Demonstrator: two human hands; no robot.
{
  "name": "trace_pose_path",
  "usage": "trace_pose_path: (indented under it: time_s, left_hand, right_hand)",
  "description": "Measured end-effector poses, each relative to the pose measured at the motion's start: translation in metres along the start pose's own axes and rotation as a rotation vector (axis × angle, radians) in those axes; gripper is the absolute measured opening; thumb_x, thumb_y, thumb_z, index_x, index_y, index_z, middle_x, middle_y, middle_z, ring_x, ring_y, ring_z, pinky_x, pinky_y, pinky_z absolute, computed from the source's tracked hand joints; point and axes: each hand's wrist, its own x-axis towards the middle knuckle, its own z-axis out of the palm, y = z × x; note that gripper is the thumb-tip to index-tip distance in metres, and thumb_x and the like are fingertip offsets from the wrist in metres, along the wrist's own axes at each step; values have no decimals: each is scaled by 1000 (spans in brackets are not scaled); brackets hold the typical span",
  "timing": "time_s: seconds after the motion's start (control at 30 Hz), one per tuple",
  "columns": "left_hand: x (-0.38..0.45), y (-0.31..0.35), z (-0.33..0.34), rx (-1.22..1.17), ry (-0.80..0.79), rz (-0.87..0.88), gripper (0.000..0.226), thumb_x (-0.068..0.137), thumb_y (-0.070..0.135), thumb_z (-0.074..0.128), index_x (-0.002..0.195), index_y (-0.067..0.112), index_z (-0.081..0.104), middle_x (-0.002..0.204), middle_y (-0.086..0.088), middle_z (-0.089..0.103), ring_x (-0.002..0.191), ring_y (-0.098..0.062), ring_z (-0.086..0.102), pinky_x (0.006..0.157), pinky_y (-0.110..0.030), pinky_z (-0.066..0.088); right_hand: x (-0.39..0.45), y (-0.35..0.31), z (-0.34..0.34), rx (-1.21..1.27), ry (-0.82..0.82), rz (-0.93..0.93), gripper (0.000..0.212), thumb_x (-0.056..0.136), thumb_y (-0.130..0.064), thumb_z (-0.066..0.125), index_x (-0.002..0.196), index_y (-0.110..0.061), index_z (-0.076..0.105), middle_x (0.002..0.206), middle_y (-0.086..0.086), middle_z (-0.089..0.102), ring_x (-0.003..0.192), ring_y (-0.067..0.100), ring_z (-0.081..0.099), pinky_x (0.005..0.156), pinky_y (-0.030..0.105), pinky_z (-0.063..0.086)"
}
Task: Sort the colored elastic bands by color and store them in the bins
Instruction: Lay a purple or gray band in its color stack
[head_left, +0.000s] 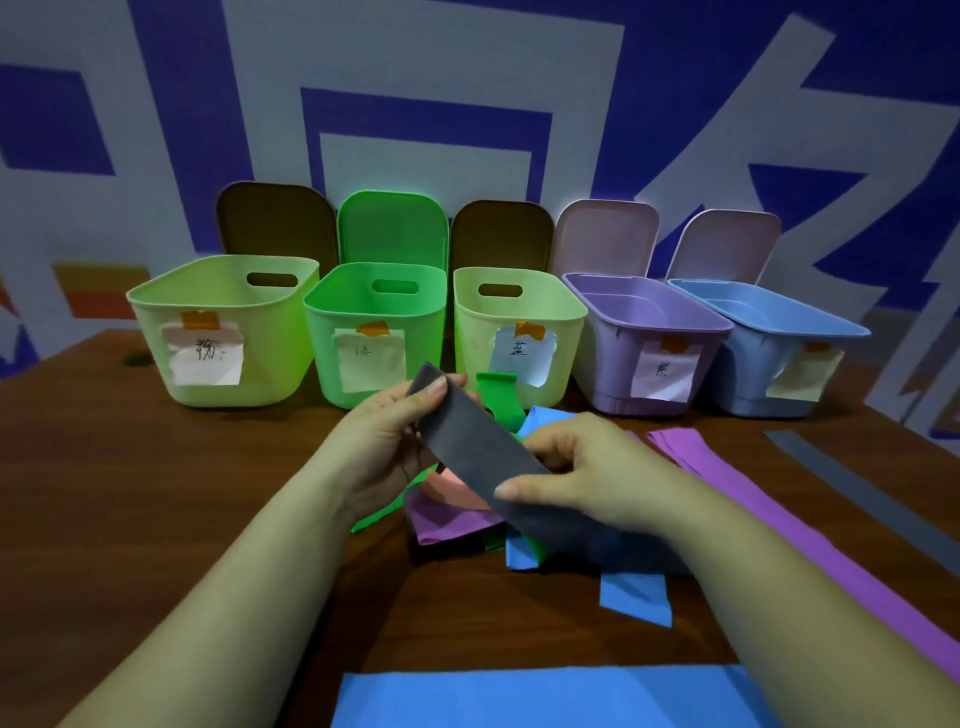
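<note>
A grey elastic band (478, 441) is held up between both hands over the table's middle. My left hand (384, 431) pinches its far end, thumb on top. My right hand (582, 467) grips its near part, and the band trails down under that wrist. Beneath lie tangled bands: a green band (500, 396), a pink band (454, 491), a purple band (447, 519) and a blue band (634, 597). Five open labelled bins stand in a row behind: a pale green bin (156, 322), a bright green bin (322, 332), another pale green bin (467, 322), a purple bin (602, 364) and a blue bin (748, 364).
A long purple band (810, 551) and a grey band (872, 493) stretch across the right of the wooden table (156, 493). A wide blue sheet (545, 696) lies at the near edge. Lids lean against the patterned wall behind the bins.
</note>
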Motion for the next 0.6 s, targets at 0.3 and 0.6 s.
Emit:
trace_pose_path:
  time_s: [0.3,0.6]
  left_hand:
    - [13,14,-24,-143,201,100,14,94,11,48,91,7,61,71,-2,73,66,-8,70,57,-19,56]
    - [21,17,-44,-253,355,118,12,96,14,49,92,7,59,65,-2,72,61,-9,70,54,-19,56]
  right_hand:
    - [-22,14,-10,-146,-184,234,32,92,-48,49,86,-22,66,76,-7,72,69,6,65,68,23,50]
    - [-47,39,-38,16,-139,274,6,91,-18,59,91,-16,64,76,-7,69,63,13,62,65,22,51]
